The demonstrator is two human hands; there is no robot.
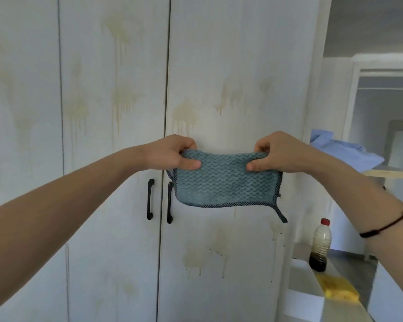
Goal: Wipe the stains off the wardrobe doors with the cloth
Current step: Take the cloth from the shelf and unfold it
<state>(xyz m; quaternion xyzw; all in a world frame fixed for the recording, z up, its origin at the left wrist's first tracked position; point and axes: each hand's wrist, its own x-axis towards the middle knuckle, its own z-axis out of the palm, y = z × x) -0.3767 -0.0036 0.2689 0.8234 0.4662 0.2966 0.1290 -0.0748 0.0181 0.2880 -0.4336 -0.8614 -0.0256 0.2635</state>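
No legible txt, labels or nos. anywhere.

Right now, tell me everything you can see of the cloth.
The cloth is blue-grey with a wavy ribbed weave, like microfibre, and a dark stitched border. It hangs spread out in front of the stained wardrobe doors. The left hand pinches its upper left corner, the right hand its upper right; the top edge sags slightly between them. A loose strip of border trails from the lower right corner. Whether it touches the door cannot be told.
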